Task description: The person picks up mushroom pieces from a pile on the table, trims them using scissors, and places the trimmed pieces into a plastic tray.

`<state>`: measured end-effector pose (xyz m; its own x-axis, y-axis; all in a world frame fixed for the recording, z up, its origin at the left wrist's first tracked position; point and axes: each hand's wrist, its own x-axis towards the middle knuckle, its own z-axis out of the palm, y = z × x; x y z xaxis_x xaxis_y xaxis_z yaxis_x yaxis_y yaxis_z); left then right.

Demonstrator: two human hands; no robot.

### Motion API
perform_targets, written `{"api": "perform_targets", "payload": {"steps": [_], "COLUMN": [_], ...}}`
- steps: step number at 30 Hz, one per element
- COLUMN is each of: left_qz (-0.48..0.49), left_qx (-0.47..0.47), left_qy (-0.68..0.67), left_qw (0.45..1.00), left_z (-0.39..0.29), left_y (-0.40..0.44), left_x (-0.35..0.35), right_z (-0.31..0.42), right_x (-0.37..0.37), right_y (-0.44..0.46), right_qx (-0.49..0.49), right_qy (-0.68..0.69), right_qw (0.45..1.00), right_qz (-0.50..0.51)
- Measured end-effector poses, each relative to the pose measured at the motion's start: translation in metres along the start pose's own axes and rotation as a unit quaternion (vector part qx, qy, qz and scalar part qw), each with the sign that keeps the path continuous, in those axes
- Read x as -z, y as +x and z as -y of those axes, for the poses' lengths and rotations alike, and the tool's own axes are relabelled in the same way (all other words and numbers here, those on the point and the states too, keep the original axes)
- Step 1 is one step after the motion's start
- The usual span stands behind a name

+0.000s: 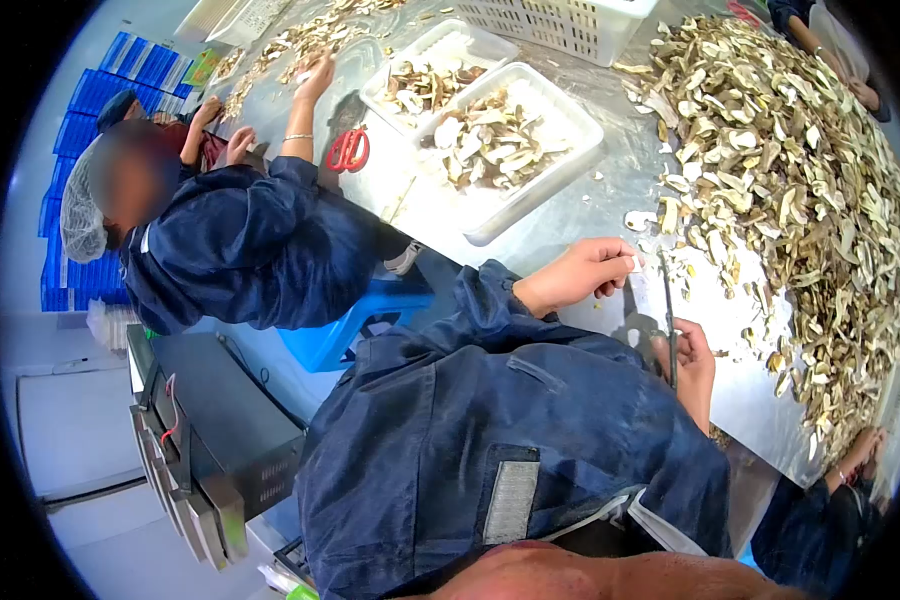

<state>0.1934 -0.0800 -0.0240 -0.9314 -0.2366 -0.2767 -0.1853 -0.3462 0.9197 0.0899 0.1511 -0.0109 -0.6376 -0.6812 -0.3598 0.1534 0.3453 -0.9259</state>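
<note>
My left hand [580, 275] pinches a small white piece [636, 264], apparently a bit of mushroom, over the metal table. Close by, my right hand [688, 362] is closed around a long, thin, dark tool [669, 310]. Seen edge-on, the tool could be scissors or a knife; I cannot tell which. Its tip is near the left fingers. A big heap of dried mushroom slices [770, 170] covers the table's right side. Beside my left hand stands a clear plastic tub [545, 195] with more slices, and loose crumbs lie around the tool tip.
A co-worker [250, 245] in dark blue sits at the left. Red-handled scissors [348, 150] lie on the metal table [610, 130] near another tub [450, 40]. A white basket [560, 30] stands at the far edge. Other people's hands [855, 455] are at the right.
</note>
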Motion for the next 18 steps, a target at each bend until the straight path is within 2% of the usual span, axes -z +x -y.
{"api": "perform_targets", "payload": {"steps": [4, 6, 9, 14, 18], "left_qz": [-0.019, -0.022, -0.018, -0.036, -0.049], "left_qx": [0.025, 0.042, 0.019, 0.037, 0.037], "left_qy": [-0.110, -0.154, -0.201, -0.174, -0.133], "left_qw": [0.993, 0.987, 0.979, 0.983, 0.989], "left_z": [-0.005, -0.003, 0.003, 0.000, -0.010], "left_y": [-0.001, 0.000, 0.002, 0.004, 0.002], "left_x": [0.004, 0.009, 0.011, 0.005, -0.001], "right_z": [-0.002, -0.012, -0.017, -0.020, -0.022], "right_x": [0.009, 0.012, 0.015, 0.021, 0.024], "right_y": [0.003, 0.006, 0.011, 0.015, 0.015], "right_qx": [-0.010, 0.016, 0.027, 0.025, 0.027], "right_qy": [-0.007, 0.006, 0.016, 0.075, 0.055], "right_qw": [0.999, 0.999, 0.998, 0.993, 0.995], "right_qz": [-0.049, -0.049, -0.061, -0.089, -0.073]}}
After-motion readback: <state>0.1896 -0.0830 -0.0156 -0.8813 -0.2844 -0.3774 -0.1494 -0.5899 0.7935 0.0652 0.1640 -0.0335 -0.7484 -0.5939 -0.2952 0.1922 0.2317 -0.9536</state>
